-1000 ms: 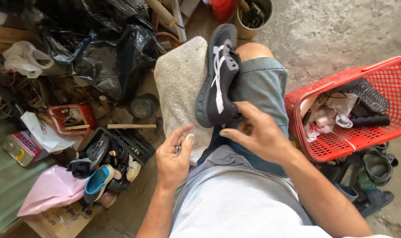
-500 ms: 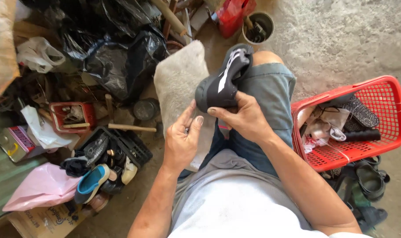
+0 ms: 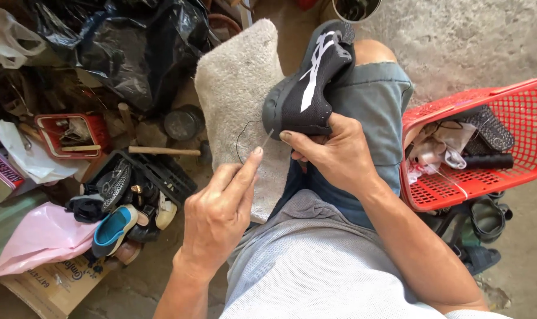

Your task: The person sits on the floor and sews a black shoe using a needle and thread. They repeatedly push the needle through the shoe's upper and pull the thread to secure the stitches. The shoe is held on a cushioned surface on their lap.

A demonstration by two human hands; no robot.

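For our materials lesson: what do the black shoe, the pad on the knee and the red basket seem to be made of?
Black shoe: seemingly knitted mesh fabric, matt, with fine dotted texture and white stripes.
Pad: probably fleecy pile cloth, grey-beige, fuzzy and matted.
Red basket: likely moulded plastic, slightly glossy, with an even lattice of holes.

A single head-worn camera looks steeply down (close range) over the seated person's lap onto the grey concrete floor (image 3: 457,41) and surrounding clutter.
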